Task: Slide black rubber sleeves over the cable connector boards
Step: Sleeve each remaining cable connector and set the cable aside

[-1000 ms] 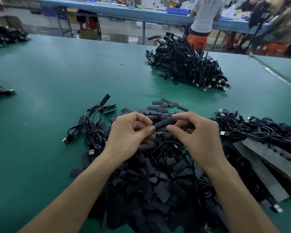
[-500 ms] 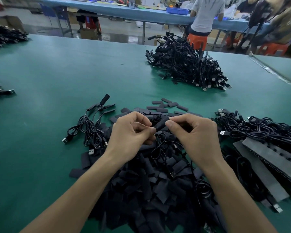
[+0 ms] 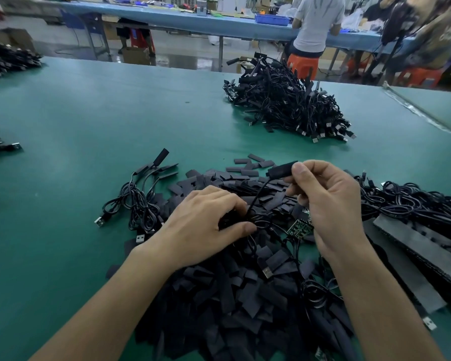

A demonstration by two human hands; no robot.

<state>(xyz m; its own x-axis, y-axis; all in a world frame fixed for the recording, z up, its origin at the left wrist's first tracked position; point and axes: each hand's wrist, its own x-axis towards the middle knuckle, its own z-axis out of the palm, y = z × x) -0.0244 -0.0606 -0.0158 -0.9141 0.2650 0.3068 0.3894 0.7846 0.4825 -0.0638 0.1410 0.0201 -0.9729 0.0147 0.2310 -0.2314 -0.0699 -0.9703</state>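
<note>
Listing one green bench (image 3: 89, 113) seen from the head camera, with contents as follows.

1. Right grip (image 3: 331, 204): raised above the heap, thumb and forefinger pinching the right end of a sleeved connector (image 3: 281, 169). The connector is black, lies roughly level and points left.
2. Cable (image 3: 258, 193): thin and black, running from the connector's left end down to the left grip.
3. Left grip (image 3: 206, 220): palm down on the heap, fingers curled, thumb and forefinger closed on the cable's coiled loops.
4. Loose black rubber sleeves (image 3: 232, 295): a large heap of flat pieces under and in front of both hands, with a few strays on the bench at its far edge.
5. Bare connector board (image 3: 300, 227): green, uncovered, with wires attached. It lies on the heap between the hands, just beside the right wrist.
6. USB plug (image 3: 267, 272): metal end, lying on the heap nearer the camera.
7. Small bundle of sleeved cables (image 3: 138, 204): just left of the heap, sleeved ends fanned toward the far side.
8. Tangle of cables (image 3: 414, 204): right of the heap, lying against grey flat strips (image 3: 414, 246).
9. Large cable heap (image 3: 284, 108): on the far side of the bench, well apart from the hands.
10. Background: a seated person in a white shirt (image 3: 315, 24) on an orange stool (image 3: 302, 65) at a blue table (image 3: 193, 19).
</note>
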